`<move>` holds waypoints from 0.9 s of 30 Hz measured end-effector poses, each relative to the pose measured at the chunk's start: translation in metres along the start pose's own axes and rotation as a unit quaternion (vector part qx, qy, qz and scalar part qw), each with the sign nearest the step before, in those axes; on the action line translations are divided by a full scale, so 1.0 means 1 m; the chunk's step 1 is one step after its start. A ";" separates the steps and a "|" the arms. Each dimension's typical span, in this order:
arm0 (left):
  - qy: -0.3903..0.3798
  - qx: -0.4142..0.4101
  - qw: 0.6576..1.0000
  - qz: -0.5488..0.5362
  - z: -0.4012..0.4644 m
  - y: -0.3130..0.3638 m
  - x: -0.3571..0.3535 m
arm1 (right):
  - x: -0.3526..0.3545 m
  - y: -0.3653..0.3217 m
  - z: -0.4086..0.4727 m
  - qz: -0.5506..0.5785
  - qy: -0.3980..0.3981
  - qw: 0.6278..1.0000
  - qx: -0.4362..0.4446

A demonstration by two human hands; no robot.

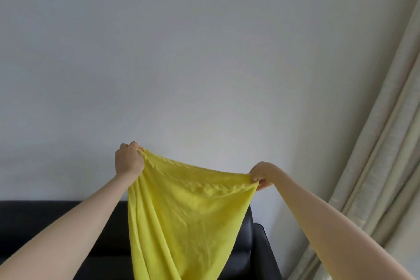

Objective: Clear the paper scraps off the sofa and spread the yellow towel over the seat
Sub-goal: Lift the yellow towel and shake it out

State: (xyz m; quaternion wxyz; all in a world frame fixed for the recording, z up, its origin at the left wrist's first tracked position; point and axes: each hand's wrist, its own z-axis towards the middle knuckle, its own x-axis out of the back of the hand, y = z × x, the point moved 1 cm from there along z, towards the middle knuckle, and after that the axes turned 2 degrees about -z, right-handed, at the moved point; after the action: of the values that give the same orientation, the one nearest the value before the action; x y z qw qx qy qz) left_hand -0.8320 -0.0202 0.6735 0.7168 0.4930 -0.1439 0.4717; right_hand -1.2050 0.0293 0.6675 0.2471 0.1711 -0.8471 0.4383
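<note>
**A:** Since both hands are already on the towel (pixel 184 216), which step would you say this is?

**B:** The spreading, I'd judge. The towel is held up in the air in front of the wall (pixel 181 52), above the sofa (pixel 261 241). Whether the scraps are gone I can't tell; the seat is below the view and hidden by the cloth.

**A:** And the grip?

**B:** The left hand (pixel 128 160) is curled round one end of the top edge, cloth bunched in the fist. The right hand (pixel 260 175) pinches the other end, fingers folded over the hem. The left sits a little higher than the right, so the top edge slopes down to the right and sags slightly between them.

**A:** Where does the rest of it hang?

**B:** Straight down from the two grips, narrowing into loose folds and running off the bottom of the view in front of the sofa's black back. It isn't opened to full width; the lower part is gathered together.

**A:** So what does the next move call for?

**B:** Probably drawing the hands farther apart to take out the sag, then lowering the cloth forward over the seat so the bottom lands first and the folds open out. The risk is that it settles bunched, or drifts toward the armrest near the curtain (pixel 375 166).
</note>
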 end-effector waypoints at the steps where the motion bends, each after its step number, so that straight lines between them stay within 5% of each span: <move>1: -0.002 0.011 1.000 0.000 -0.001 -0.002 -0.001 | 0.002 -0.003 -0.005 0.024 -0.034 0.999 0.018; 5: -0.002 0.068 0.998 -0.011 0.000 -0.011 -0.001 | 0.010 -0.013 -0.017 0.103 -0.158 0.979 0.076; 14: 0.019 0.152 0.986 -0.066 0.010 -0.018 0.009 | 0.010 -0.016 -0.023 0.144 -0.144 0.934 0.292; 21: 0.006 0.124 0.991 -0.046 0.009 -0.023 0.011 | 0.003 -0.038 -0.026 -0.225 0.072 0.906 0.350; 27: 0.011 0.099 0.995 -0.023 0.005 -0.027 0.012 | 0.002 -0.038 -0.018 -0.213 0.117 0.908 0.341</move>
State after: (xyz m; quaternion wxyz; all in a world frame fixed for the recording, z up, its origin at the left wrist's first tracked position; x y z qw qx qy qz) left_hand -0.8022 -0.0193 0.6683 0.6768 0.5592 -0.0772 0.4726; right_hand -1.1828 0.0223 0.7026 0.3579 0.3687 -0.5544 0.6547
